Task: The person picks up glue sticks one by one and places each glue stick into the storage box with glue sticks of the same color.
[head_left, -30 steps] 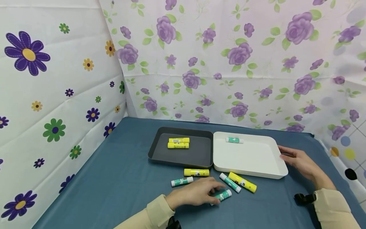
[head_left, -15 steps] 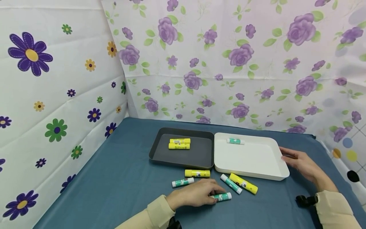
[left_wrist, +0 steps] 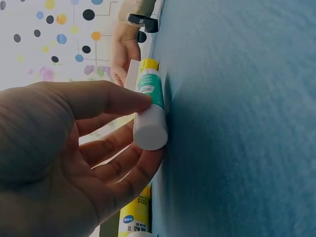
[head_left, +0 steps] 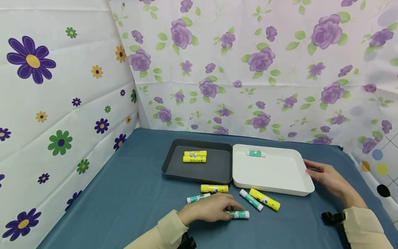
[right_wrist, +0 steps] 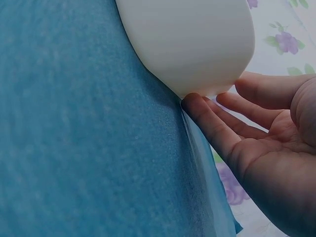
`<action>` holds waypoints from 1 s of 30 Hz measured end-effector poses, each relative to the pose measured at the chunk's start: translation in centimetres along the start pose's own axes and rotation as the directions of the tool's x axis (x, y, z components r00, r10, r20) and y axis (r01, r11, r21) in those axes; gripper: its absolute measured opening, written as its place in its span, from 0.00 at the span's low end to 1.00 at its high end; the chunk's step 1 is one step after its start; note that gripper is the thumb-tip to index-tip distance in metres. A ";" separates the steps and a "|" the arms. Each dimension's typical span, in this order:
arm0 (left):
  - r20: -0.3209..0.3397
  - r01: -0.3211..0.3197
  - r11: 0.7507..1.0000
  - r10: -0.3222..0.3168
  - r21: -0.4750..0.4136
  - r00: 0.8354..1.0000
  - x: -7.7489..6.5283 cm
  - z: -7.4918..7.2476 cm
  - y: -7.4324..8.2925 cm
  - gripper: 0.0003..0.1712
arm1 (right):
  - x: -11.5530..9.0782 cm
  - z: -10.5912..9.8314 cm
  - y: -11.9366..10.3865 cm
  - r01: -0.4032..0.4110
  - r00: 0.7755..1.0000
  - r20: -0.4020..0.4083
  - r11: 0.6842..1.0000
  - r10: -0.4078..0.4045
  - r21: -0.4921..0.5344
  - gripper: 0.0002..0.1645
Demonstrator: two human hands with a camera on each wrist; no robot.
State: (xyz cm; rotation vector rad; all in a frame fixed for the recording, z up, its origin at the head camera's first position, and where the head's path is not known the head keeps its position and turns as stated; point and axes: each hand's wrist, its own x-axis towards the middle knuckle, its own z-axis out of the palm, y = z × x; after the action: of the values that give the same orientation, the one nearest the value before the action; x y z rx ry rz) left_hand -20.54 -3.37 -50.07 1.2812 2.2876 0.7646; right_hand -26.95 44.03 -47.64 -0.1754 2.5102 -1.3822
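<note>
Over the last second the held green glue stick (head_left: 240,214) had swung from a slant to lie nearly crosswise, in front of the white tray's (head_left: 273,173) near-left corner. The left hand's (head_left: 212,208) grip seemed secure now, though whether the stick had left the table (head_left: 124,207) could not be told. The left wrist view showed thumb and fingers pinching it by its white end (left_wrist: 151,136), which the head view hid. The right wrist view showed the right hand's (head_left: 329,178) fingers spread against the white tray's outer wall. Only the head view showed the two yellow glue sticks (head_left: 194,159) in the dark tray (head_left: 217,169), left of the white tray.
</note>
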 end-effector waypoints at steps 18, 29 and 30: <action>-0.069 0.023 0.983 -0.036 -0.181 0.997 -1.6 -3.0 4.4 0.22 | -0.3 -0.2 0.0 0.019 1.000 -0.003 1.000 -0.019 -0.007 0.47; -0.092 0.018 0.970 -0.041 -0.243 0.995 -1.5 -4.0 4.7 0.22 | 0.0 0.0 0.2 0.026 1.000 -0.009 0.999 -0.027 -0.021 0.47; -0.096 0.017 0.970 -0.041 -0.242 0.995 -1.5 -4.2 4.8 0.22 | 0.0 -0.1 0.2 0.027 1.000 -0.009 1.000 -0.027 -0.017 0.47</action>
State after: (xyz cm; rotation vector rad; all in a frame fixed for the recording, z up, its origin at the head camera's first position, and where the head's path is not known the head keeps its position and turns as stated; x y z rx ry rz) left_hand -19.20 -3.72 -43.66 1.1189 2.2018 1.0817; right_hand -26.92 44.20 -47.78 -0.2070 2.5367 -1.3754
